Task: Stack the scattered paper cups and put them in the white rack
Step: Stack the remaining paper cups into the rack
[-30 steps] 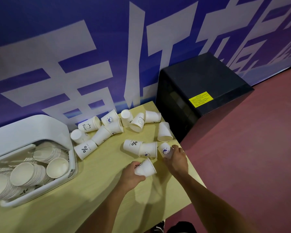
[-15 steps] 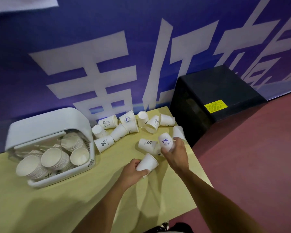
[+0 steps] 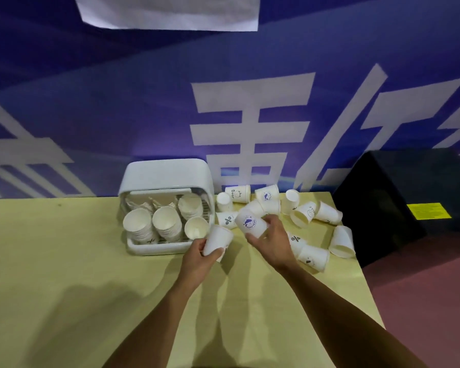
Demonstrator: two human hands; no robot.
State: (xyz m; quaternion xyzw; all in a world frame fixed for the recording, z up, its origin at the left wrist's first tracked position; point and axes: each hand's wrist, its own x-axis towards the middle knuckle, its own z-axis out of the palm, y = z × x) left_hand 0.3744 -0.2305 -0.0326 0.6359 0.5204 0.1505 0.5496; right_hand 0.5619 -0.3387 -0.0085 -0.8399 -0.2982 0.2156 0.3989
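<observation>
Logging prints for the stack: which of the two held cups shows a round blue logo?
The logo cup gripped by the right hand; the plain cup in the left hand shows a blank white side.

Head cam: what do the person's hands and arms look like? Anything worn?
Left hand and right hand are bare: no gloves, rings, watch or bands visible. Both forearms are uncovered down to the frame's lower edge, with no sleeve in view. No markings or cables.
</observation>
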